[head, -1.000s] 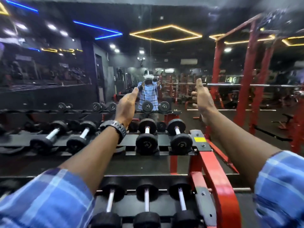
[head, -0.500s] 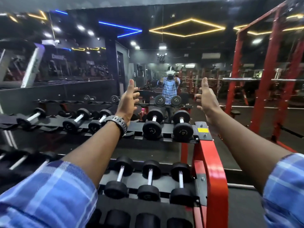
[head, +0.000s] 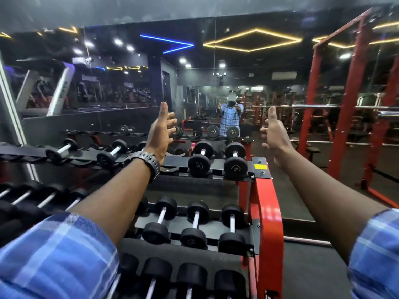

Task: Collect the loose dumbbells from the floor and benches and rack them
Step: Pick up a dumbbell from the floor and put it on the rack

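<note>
- Since a second ago the view has drawn back and tilted down: the rack (head: 266, 203) now shows a third, lowest tier, and both hands have spread a little farther apart while staying raised.
- The left hand (head: 160, 132) is held up over the top tier, fingers straight and thumb out, gripping nothing; a dark watch (head: 149, 161) sits on its wrist.
- The right hand (head: 275, 134) is raised beyond the rack's red end frame, fingers loosely extended, also holding nothing.
- The dumbbells all lie with their long axis running front to back, one black head towards the camera and the other towards the mirror (head: 216, 61).
- Top tier, right end: two large dumbbells, one at (head: 199, 157) and its neighbour (head: 235, 158), side by side, just inside the yellow label (head: 260, 166).
- Top tier, left of the left arm: at least two smaller ones with chrome handles (head: 112, 151); others may be hidden by the arm.
- Middle tier: three dumbbells in a row right of the left arm (head: 195, 223), each in its own cradle.
- Bottom tier: three or four more (head: 191, 279), cut off by the frame edge, so the count is uncertain.
- Far left, another group of chrome-handled dumbbells (head: 21, 197) is too blurred to count.
</note>
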A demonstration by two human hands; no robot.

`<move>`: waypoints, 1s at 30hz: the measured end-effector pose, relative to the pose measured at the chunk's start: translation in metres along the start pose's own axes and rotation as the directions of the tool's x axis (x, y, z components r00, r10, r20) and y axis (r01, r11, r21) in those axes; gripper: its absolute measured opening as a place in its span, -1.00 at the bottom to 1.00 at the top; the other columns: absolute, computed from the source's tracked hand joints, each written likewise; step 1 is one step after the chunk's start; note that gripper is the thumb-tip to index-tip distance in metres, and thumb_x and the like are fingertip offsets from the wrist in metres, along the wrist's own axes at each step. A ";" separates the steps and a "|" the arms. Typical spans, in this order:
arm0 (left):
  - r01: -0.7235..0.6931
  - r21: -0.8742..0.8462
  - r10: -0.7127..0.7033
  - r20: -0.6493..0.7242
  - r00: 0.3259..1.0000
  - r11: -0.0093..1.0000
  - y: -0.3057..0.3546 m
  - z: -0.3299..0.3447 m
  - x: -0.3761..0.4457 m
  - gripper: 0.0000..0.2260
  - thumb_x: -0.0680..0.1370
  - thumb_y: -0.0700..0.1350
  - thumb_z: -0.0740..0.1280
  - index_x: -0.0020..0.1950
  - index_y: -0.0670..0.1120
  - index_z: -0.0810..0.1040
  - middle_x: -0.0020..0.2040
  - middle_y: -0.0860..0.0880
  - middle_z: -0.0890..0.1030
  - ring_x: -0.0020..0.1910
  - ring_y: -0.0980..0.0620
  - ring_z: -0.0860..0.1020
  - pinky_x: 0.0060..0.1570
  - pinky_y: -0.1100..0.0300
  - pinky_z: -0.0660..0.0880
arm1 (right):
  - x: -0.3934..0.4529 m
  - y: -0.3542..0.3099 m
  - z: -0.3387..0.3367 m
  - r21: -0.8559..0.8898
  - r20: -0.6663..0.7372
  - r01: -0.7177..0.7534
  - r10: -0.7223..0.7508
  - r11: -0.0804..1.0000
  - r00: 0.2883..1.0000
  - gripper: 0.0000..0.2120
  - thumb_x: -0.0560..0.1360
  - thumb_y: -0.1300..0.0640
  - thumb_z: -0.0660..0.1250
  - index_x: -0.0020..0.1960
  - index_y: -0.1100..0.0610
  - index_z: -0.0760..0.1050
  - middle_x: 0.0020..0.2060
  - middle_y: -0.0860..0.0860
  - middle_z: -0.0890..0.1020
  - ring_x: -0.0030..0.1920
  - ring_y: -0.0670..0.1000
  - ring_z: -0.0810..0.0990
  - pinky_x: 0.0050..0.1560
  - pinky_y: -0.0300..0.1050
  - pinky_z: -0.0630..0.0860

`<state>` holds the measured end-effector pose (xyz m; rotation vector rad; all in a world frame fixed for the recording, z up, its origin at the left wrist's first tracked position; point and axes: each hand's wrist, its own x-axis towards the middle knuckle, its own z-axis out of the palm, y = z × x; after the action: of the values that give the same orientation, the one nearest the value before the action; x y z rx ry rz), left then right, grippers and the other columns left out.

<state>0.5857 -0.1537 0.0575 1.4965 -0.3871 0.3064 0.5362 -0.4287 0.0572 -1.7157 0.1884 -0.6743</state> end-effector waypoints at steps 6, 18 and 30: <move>-0.021 0.002 0.021 0.026 0.999 1.000 0.019 -0.006 -0.024 -0.27 0.59 0.39 -0.05 0.54 -0.10 0.34 0.49 -0.14 0.41 0.41 -0.13 0.43 0.34 -0.06 0.35 | -0.028 -0.020 -0.009 -0.013 -0.017 0.045 -0.046 0.999 0.999 -0.23 0.32 -0.62 -0.09 0.15 -0.04 0.36 0.04 0.00 0.57 0.12 0.08 0.55 0.29 0.26 0.46; -0.028 0.011 0.028 0.021 0.999 1.000 0.057 -0.123 -0.104 -0.30 0.62 0.35 -0.07 0.55 -0.11 0.34 0.48 -0.15 0.42 0.40 -0.13 0.44 0.36 -0.10 0.34 | -0.147 -0.070 0.048 -0.029 -0.021 0.051 -0.051 0.998 0.998 0.09 0.24 -0.66 -0.11 0.44 0.11 0.33 0.23 0.17 0.57 0.18 0.10 0.52 0.34 0.28 0.42; -0.090 0.017 0.088 0.107 0.990 0.996 0.117 -0.235 -0.207 -0.37 0.68 0.24 -0.09 0.52 -0.17 0.34 0.31 -0.11 0.49 0.22 -0.01 0.48 -0.01 0.22 0.45 | -0.334 -0.134 0.068 -0.082 -0.104 0.056 -0.064 0.995 0.992 0.01 0.32 -0.61 -0.06 0.50 0.08 0.28 0.31 0.11 0.53 0.35 0.17 0.47 0.41 0.31 0.34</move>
<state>0.3632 0.0957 0.0661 1.5231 -0.5381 0.3029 0.2684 -0.1786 0.0644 -1.7678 0.2418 -0.8133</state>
